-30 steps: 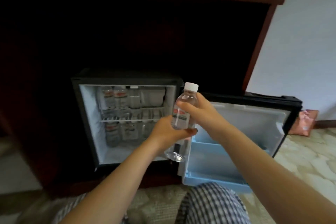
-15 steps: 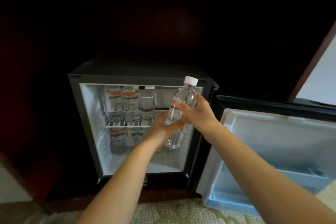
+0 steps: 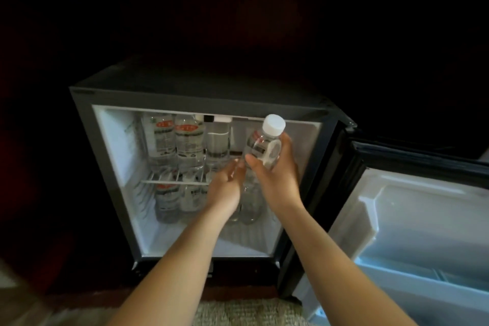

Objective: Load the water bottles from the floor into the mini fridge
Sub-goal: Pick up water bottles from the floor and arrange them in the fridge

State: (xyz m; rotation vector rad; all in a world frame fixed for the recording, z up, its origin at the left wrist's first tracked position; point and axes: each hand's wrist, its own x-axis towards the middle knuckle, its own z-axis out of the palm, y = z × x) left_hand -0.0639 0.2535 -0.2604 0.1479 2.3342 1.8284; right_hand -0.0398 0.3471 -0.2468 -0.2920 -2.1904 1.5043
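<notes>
Right hand (image 3: 275, 174) reaches into the open black mini fridge (image 3: 201, 99), fingers wrapped around a tilted clear white-capped water bottle (image 3: 264, 145); left hand (image 3: 225, 188) hovers beside it, fingers loosely spread.

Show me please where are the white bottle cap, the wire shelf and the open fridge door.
white bottle cap (image 3: 274, 124), head view, on the cap's side.
wire shelf (image 3: 169, 182), head view, on its front bar.
fridge door (image 3: 412, 209), head view, on the inner liner.
</notes>
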